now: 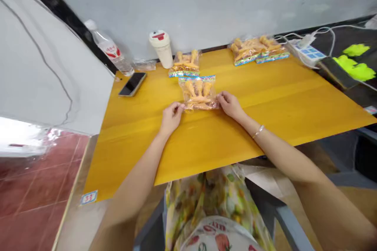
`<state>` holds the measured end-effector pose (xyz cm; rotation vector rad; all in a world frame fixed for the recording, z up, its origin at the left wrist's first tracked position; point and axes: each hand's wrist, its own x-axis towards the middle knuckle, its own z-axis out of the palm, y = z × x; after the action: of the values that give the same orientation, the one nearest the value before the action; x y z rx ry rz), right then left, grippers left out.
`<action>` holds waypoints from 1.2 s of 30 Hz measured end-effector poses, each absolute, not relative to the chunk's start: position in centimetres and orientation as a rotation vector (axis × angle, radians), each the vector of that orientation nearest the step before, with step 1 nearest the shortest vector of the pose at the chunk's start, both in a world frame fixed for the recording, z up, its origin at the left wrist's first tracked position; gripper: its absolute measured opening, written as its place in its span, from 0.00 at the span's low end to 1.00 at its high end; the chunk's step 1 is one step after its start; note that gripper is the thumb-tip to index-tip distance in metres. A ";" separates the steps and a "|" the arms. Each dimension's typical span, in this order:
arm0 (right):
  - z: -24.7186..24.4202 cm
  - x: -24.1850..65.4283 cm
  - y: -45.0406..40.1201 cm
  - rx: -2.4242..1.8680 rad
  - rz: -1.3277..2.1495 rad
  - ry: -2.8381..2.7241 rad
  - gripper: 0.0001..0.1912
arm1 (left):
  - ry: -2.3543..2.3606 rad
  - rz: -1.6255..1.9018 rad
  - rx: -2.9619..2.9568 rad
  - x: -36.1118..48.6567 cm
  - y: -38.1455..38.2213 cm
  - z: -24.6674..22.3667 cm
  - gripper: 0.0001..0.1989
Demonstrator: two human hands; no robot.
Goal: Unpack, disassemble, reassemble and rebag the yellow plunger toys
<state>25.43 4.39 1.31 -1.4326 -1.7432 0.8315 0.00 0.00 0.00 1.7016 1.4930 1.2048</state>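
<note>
A clear plastic bag (199, 93) with several orange pieces in it lies on the yellow tabletop, its blue patterned strip at the far edge. My left hand (172, 117) pinches the bag's near left corner. On the opposite side, my right hand (229, 104) has its fingers closed at the bag's right edge. Just behind is a similar filled bag (184, 64), close to the held one. What exactly the orange pieces are, I cannot make out for sure.
Two more filled bags (246, 51) lie at the back right, near a power strip (309, 51) with white cables. A phone (132, 84), a water bottle (110, 49) and a white cup (161, 49) stand or lie at the back left. Bright yellow-green pieces (355, 66) are far right.
</note>
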 end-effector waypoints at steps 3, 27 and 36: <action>1.6 25.4 4.5 -1.497 0.731 -1.819 0.16 | 1.624 1.140 1.689 0.1 0.2 0.1 0.17; 2.6 25.9 4.3 -1.513 0.948 -1.986 0.21 | 1.547 0.604 2.956 6.7 -1.0 1.1 0.27; 3.4 27.5 3.2 -0.559 0.476 -2.132 0.18 | 1.546 0.768 2.708 4.5 -0.1 2.8 0.30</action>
<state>27.47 3.20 3.42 -0.5585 -2.1321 0.4761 4.54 -0.13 2.77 2.7076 1.5463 0.7684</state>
